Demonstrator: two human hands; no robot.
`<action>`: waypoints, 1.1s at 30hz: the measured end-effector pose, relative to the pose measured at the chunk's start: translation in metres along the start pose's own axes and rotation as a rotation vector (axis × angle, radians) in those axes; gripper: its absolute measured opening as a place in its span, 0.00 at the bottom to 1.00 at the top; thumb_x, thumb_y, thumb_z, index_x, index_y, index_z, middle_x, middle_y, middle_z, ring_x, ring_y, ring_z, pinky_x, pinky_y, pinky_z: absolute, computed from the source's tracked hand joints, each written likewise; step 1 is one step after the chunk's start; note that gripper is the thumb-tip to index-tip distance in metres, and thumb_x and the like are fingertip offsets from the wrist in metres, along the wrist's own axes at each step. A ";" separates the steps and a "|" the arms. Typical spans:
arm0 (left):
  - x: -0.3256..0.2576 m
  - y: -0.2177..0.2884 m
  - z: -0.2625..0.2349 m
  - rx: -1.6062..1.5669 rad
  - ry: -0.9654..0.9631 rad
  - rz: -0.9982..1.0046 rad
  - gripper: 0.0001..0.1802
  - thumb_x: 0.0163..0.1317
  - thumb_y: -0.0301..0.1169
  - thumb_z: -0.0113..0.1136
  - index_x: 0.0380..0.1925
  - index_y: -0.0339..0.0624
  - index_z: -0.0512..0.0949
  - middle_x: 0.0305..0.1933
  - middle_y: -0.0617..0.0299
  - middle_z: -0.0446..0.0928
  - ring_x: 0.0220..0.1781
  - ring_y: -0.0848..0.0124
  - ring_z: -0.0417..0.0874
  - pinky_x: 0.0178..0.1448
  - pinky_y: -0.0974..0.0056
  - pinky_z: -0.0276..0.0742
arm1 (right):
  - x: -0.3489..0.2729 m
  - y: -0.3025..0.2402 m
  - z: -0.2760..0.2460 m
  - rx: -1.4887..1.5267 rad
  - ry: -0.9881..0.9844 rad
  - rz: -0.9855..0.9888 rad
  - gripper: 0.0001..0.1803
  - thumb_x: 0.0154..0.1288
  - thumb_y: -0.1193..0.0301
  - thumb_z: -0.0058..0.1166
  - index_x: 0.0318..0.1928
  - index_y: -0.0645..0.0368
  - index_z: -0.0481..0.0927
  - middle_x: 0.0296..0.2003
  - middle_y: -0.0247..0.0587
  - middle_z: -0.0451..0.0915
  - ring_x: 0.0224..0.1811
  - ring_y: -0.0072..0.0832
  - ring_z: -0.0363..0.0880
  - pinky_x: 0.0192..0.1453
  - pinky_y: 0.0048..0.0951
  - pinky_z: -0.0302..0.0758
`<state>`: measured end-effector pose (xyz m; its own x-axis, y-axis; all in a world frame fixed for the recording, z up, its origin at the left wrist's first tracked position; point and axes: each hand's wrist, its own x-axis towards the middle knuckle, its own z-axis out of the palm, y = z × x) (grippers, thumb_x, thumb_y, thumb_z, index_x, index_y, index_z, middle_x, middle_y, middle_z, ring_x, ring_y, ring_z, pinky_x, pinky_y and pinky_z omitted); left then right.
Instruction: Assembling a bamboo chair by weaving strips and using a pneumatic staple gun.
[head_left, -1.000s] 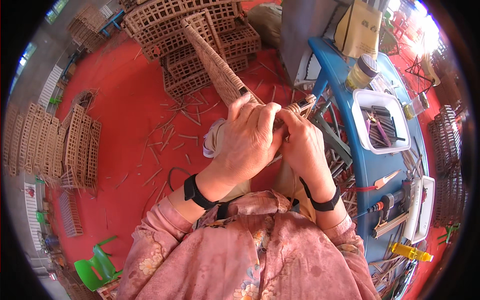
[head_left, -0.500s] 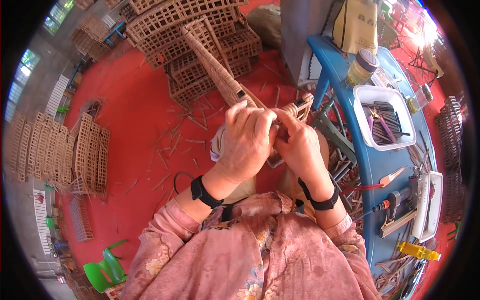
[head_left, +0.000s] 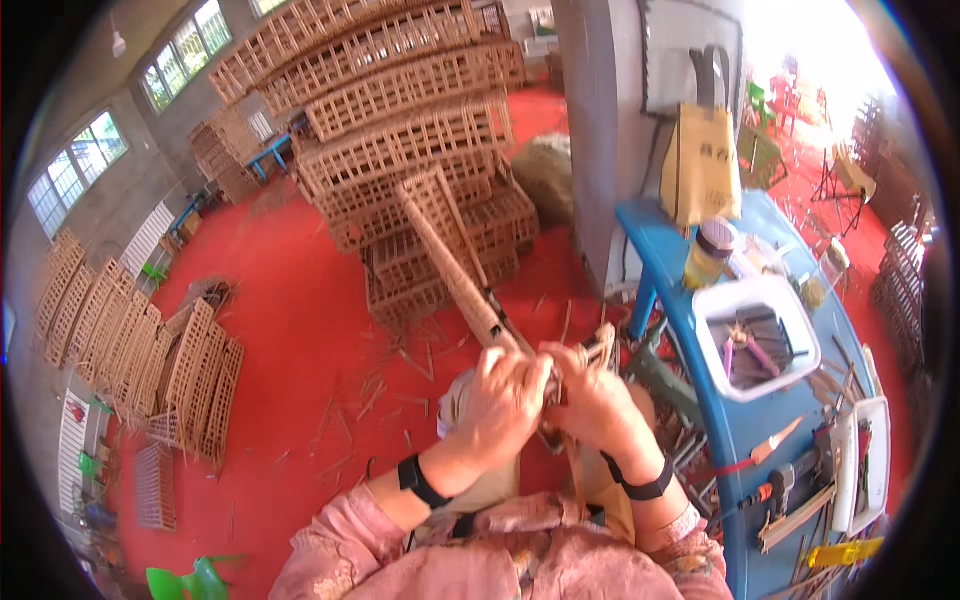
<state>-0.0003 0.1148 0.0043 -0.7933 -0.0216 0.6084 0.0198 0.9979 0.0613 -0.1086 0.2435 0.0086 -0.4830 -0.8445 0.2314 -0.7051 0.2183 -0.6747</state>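
Woven cane frame [head_left: 453, 272]: near end at my hands, length running forward and leftward. My left hand [head_left: 500, 400]: fingers curled, gripping that end. My right hand [head_left: 600, 405]: closed beside it, likewise gripping. Blue surface [head_left: 738, 432]: edge right of my right wrist. Red floor [head_left: 290, 340]: stretching leftward.

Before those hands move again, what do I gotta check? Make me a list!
1. Left hand at the woven wicker piece: ok, it is at the near end.
2. Right hand close to the left: ok, they are side by side.
3. Firm grip: cannot tell, the fingers hide what is between them.
4. Pink-handled pliers inside the white tub: ok.
5. Grey power tool away from both hands: ok, it lies on the blue table to the right.
6. Red floor free of loose strips: not ok, bits are scattered there.
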 end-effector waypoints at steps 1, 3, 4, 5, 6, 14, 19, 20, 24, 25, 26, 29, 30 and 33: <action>0.005 -0.002 0.000 0.002 -0.024 -0.004 0.18 0.53 0.25 0.66 0.44 0.41 0.74 0.36 0.59 0.77 0.43 0.59 0.79 0.54 0.52 0.67 | -0.002 -0.007 -0.002 0.003 0.044 0.033 0.38 0.48 0.72 0.64 0.63 0.56 0.67 0.38 0.53 0.83 0.40 0.50 0.84 0.43 0.44 0.81; 0.017 -0.008 -0.005 -0.067 -0.003 -0.007 0.18 0.52 0.26 0.67 0.44 0.43 0.74 0.34 0.61 0.77 0.42 0.59 0.78 0.53 0.53 0.67 | -0.009 -0.013 0.001 0.054 0.129 0.061 0.36 0.49 0.74 0.64 0.62 0.55 0.68 0.34 0.49 0.82 0.38 0.46 0.84 0.40 0.41 0.80; 0.022 -0.013 -0.005 -0.077 -0.032 -0.014 0.17 0.52 0.26 0.67 0.43 0.44 0.74 0.33 0.62 0.77 0.43 0.60 0.79 0.55 0.54 0.67 | -0.013 -0.012 0.009 0.112 0.174 0.068 0.35 0.49 0.75 0.64 0.61 0.55 0.69 0.32 0.46 0.81 0.36 0.43 0.83 0.39 0.39 0.79; 0.026 -0.017 -0.007 -0.087 -0.045 0.000 0.17 0.52 0.26 0.67 0.42 0.44 0.74 0.34 0.63 0.79 0.42 0.61 0.79 0.57 0.54 0.66 | -0.017 -0.011 0.017 0.166 0.225 0.072 0.35 0.50 0.77 0.64 0.61 0.55 0.69 0.30 0.44 0.80 0.34 0.41 0.83 0.38 0.37 0.79; 0.029 -0.021 -0.007 -0.112 -0.087 -0.013 0.16 0.53 0.26 0.66 0.42 0.44 0.74 0.36 0.62 0.80 0.43 0.61 0.80 0.58 0.54 0.66 | -0.022 -0.010 0.026 0.239 0.273 0.115 0.33 0.51 0.78 0.64 0.60 0.55 0.70 0.28 0.40 0.79 0.31 0.37 0.81 0.38 0.36 0.77; 0.052 -0.052 -0.009 -0.633 -0.760 -0.421 0.26 0.60 0.29 0.61 0.57 0.30 0.70 0.45 0.47 0.83 0.46 0.67 0.84 0.52 0.64 0.78 | -0.040 0.011 0.073 0.510 0.299 0.274 0.31 0.52 0.79 0.66 0.59 0.58 0.73 0.28 0.38 0.79 0.29 0.30 0.79 0.37 0.32 0.77; 0.065 -0.062 0.003 -0.777 -0.914 -0.371 0.34 0.59 0.31 0.63 0.63 0.27 0.66 0.48 0.49 0.82 0.50 0.68 0.82 0.55 0.64 0.77 | -0.047 0.007 0.078 0.513 0.312 0.271 0.33 0.50 0.79 0.68 0.60 0.61 0.75 0.26 0.29 0.76 0.28 0.16 0.73 0.37 0.22 0.74; 0.067 -0.063 0.005 -0.801 -0.951 -0.358 0.34 0.59 0.32 0.64 0.63 0.26 0.67 0.49 0.49 0.81 0.51 0.68 0.81 0.56 0.64 0.77 | -0.047 0.006 0.077 0.509 0.303 0.266 0.33 0.50 0.79 0.68 0.60 0.61 0.75 0.26 0.29 0.76 0.28 0.16 0.73 0.37 0.22 0.74; 0.077 -0.067 0.017 -0.844 -1.004 -0.370 0.34 0.61 0.41 0.65 0.60 0.26 0.71 0.50 0.51 0.80 0.52 0.68 0.79 0.57 0.64 0.74 | -0.048 0.008 0.075 0.616 0.318 0.315 0.30 0.51 0.78 0.68 0.58 0.63 0.76 0.25 0.32 0.76 0.27 0.18 0.73 0.35 0.23 0.74; 0.078 -0.065 0.018 -0.856 -1.024 -0.402 0.35 0.62 0.44 0.65 0.59 0.26 0.72 0.50 0.51 0.80 0.52 0.68 0.79 0.57 0.64 0.74 | -0.048 0.009 0.077 0.648 0.329 0.339 0.30 0.50 0.78 0.68 0.57 0.62 0.77 0.24 0.35 0.77 0.26 0.21 0.74 0.35 0.26 0.75; 0.077 -0.064 0.019 -0.829 -0.982 -0.371 0.38 0.62 0.56 0.62 0.53 0.26 0.76 0.48 0.52 0.80 0.50 0.69 0.78 0.54 0.64 0.74 | -0.048 0.009 0.078 0.639 0.320 0.338 0.30 0.50 0.78 0.68 0.57 0.62 0.77 0.24 0.35 0.77 0.26 0.21 0.74 0.35 0.26 0.75; 0.087 -0.064 0.020 -0.701 -1.027 -0.365 0.41 0.61 0.64 0.58 0.45 0.27 0.79 0.41 0.55 0.79 0.45 0.71 0.76 0.49 0.65 0.72 | -0.043 0.007 0.078 0.683 0.374 0.349 0.28 0.52 0.77 0.68 0.56 0.63 0.77 0.23 0.33 0.75 0.26 0.20 0.72 0.35 0.25 0.74; 0.090 -0.060 0.014 -0.699 -1.029 -0.336 0.44 0.61 0.69 0.54 0.36 0.28 0.81 0.34 0.60 0.76 0.38 0.74 0.74 0.41 0.66 0.70 | -0.043 0.006 0.076 0.593 0.361 0.350 0.27 0.53 0.77 0.68 0.55 0.64 0.77 0.23 0.33 0.75 0.26 0.19 0.72 0.35 0.25 0.73; 0.094 -0.060 0.020 -0.760 -1.107 -0.388 0.41 0.60 0.68 0.56 0.30 0.31 0.81 0.27 0.64 0.73 0.31 0.76 0.71 0.35 0.65 0.68 | -0.042 0.007 0.078 0.534 0.356 0.328 0.25 0.54 0.77 0.67 0.53 0.64 0.77 0.23 0.33 0.75 0.26 0.19 0.71 0.34 0.24 0.73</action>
<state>-0.0883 0.0536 0.0425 -0.8800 0.1290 -0.4570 -0.2705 0.6549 0.7056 -0.0532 0.2427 -0.0604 -0.8306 -0.5456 0.1111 -0.1886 0.0879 -0.9781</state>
